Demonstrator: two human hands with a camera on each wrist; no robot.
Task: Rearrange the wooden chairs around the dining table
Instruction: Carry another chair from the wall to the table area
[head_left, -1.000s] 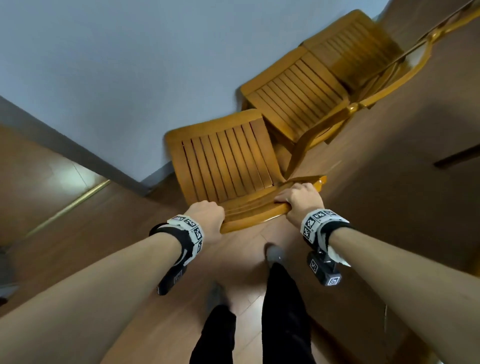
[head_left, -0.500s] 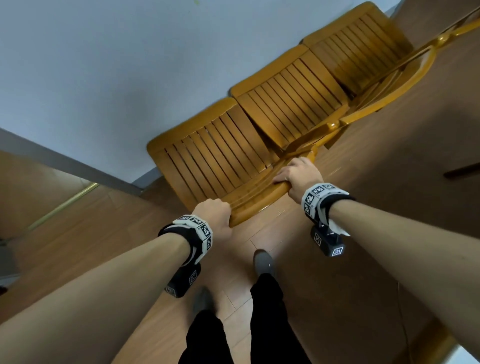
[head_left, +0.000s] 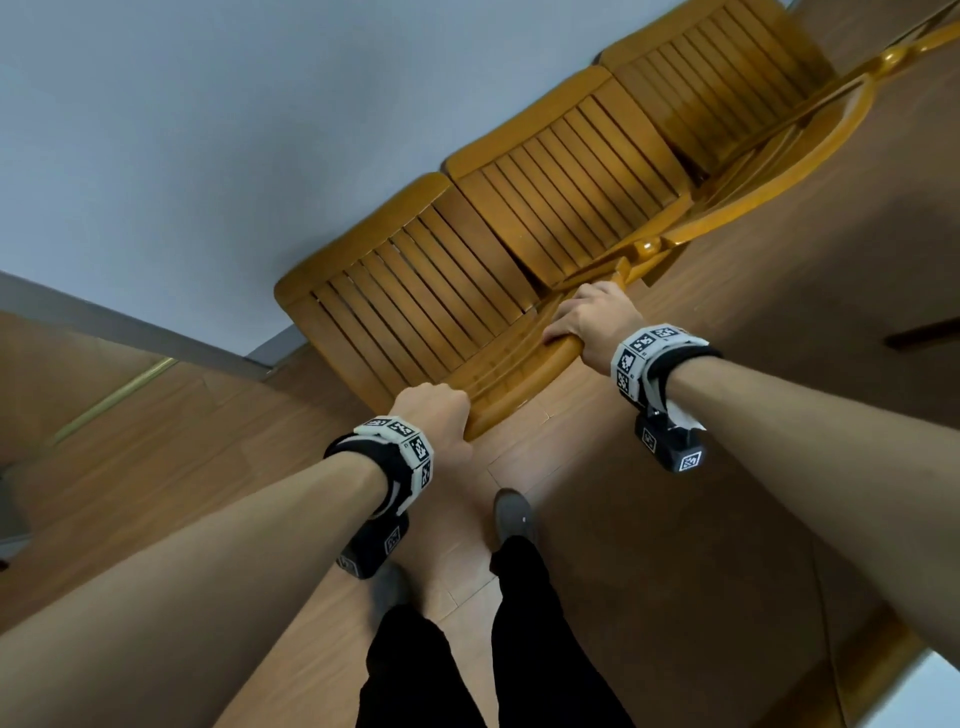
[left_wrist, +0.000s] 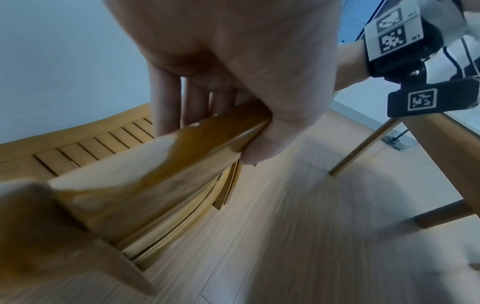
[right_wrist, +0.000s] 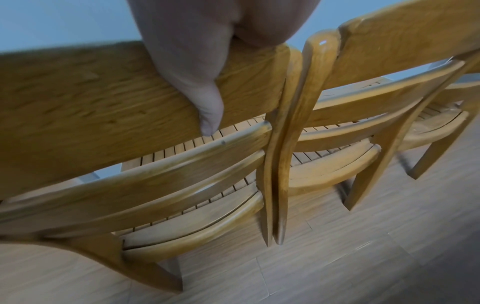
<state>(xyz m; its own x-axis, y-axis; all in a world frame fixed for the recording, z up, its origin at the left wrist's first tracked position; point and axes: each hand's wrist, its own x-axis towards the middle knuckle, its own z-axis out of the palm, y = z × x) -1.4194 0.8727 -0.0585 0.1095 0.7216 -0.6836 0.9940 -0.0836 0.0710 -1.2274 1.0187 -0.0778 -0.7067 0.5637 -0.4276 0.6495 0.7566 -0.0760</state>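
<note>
1. Wood-plank flooring (head_left: 675, 545) runs up to a pale grey wall (head_left: 208, 130) with a grey skirting board (head_left: 130, 327) along its foot.
2. Three wooden chairs stand in a row with their slatted seats toward the wall, seen from above in the head view.
3. Nearest chair (head_left: 410, 306) sits at the left end of the row; its right back post touches the post of the middle chair (head_left: 571, 187), as the right wrist view shows.
4. Far chair (head_left: 727, 88) stands just beside the middle one, toward the upper right.
5. Left hand (head_left: 434, 415) grips the left part of the nearest chair's top rail (head_left: 519, 379), fingers curled over the far side and thumb under the near edge.
6. Right hand (head_left: 592, 317) grips the right end of the same rail, fingers wrapped over the top and thumb (right_wrist: 207, 107) pressed flat on the rail's back face.
7. Both wrists carry bands with black-and-white markers, and a small black camera hangs below each.
8. Person's dark trouser legs and a grey shoe (head_left: 514, 514) stand on the floor right behind the chair.
9. Pale wooden table legs (left_wrist: 363, 148) show at the right of the left wrist view.
</note>
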